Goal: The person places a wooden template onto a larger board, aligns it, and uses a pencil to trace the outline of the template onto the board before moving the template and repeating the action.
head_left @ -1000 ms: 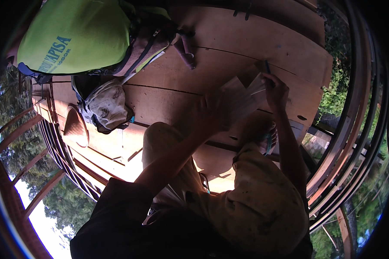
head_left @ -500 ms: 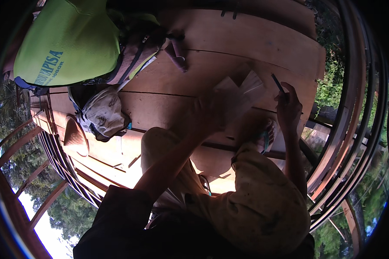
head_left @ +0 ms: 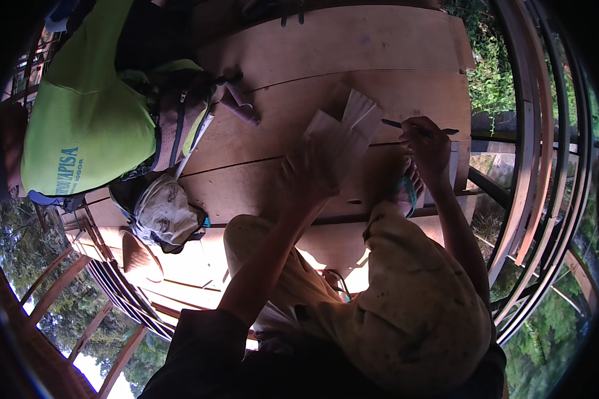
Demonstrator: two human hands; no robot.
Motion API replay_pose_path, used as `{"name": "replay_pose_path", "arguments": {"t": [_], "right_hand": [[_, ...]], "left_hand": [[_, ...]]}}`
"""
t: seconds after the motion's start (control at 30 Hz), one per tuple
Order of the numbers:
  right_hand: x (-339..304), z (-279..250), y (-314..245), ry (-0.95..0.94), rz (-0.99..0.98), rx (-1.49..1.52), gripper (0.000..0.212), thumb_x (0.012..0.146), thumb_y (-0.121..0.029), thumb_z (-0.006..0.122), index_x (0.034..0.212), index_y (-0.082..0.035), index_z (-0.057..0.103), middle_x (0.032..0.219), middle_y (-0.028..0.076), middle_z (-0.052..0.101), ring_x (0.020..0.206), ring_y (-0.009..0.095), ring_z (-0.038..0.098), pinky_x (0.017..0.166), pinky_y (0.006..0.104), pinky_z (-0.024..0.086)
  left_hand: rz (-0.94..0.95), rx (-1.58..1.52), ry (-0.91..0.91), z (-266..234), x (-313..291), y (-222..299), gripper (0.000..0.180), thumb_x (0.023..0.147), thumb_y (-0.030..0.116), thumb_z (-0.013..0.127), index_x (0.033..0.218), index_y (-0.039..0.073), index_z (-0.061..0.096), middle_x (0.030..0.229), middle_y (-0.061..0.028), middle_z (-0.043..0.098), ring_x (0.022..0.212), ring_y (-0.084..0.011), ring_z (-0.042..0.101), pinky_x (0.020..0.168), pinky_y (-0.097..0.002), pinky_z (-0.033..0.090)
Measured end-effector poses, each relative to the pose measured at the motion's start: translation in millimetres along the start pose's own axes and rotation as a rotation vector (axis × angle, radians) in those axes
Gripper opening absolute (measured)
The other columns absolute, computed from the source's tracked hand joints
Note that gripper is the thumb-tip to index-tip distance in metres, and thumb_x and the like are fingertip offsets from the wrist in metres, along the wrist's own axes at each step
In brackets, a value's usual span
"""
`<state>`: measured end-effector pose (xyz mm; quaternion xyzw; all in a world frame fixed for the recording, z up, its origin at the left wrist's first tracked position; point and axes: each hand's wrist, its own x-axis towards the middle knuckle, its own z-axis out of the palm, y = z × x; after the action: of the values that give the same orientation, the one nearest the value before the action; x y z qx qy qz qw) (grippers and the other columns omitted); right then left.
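Observation:
A pale, flat piece with a V-shaped notch [head_left: 343, 136] is held above the boards; whether it is folded paper or thin wood I cannot tell. My left hand [head_left: 311, 174] grips its near left part, with the fingers in shadow. To the right of the piece, my right hand [head_left: 429, 143] is closed round a slim dark pen [head_left: 392, 124]. One end of the pen points left toward the pale piece, apart from it, and the other sticks out past my knuckles. My sandalled foot [head_left: 406, 188] rests just below the right hand.
A person in a yellow-green shirt [head_left: 90, 126] sits at the left, beside a grey-white bag or cloth bundle [head_left: 166, 211]. A cone-shaped hat [head_left: 140, 258] lies farther left. Brown rolled pieces [head_left: 238, 105] lie on the plank floor [head_left: 379, 40]. Curved railings [head_left: 532, 153] edge the right side.
The pen has swung from steeply upright to nearly level in my right hand. Both hands and the pale piece sit slightly differently as the whole view has shifted.

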<state>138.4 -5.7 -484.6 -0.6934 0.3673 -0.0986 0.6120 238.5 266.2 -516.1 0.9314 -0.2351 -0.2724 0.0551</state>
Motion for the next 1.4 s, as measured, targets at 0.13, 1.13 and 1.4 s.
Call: {"name": "replay_pose_path", "arguments": {"t": [0.13,1.13,1.4], "right_hand": [[-4.8,12.1,12.6,-0.067,-0.073,-0.064,0.016,0.100,-0.008,0.069,0.114,-0.001,0.073,0.096,0.011,0.077,0.085,0.017,0.077,0.080,0.0297,0.062],[23.1,51.1,8.2,-0.265,-0.352,-0.237,0.015,0.098,-0.013,0.074,0.106,-0.001,0.074,0.095,0.016,0.079,0.082,0.030,0.079,0.073,0.0368,0.061],[18.5,49.7,3.1,-0.271,-0.293,-0.292,0.017,0.100,-0.016,0.071,0.106,-0.001,0.074,0.095,0.020,0.078,0.087,0.033,0.079,0.078,0.0392,0.062]], "left_hand": [[-0.018,-0.017,-0.031,1.6,1.7,0.6,0.155,0.056,0.048,0.100,0.172,0.027,0.000,0.154,-0.0396,0.032,0.140,-0.0614,0.038,0.113,-0.0713,0.035],[0.012,-0.013,0.024,11.4,3.6,-8.7,0.163,0.046,0.062,0.100,0.172,0.026,0.003,0.152,-0.0373,0.032,0.135,-0.0584,0.040,0.107,-0.0731,0.037],[0.056,0.023,0.077,16.5,1.8,-13.0,0.168,0.040,0.072,0.096,0.173,0.024,0.005,0.149,-0.0387,0.035,0.132,-0.0587,0.044,0.105,-0.0725,0.039]]}}
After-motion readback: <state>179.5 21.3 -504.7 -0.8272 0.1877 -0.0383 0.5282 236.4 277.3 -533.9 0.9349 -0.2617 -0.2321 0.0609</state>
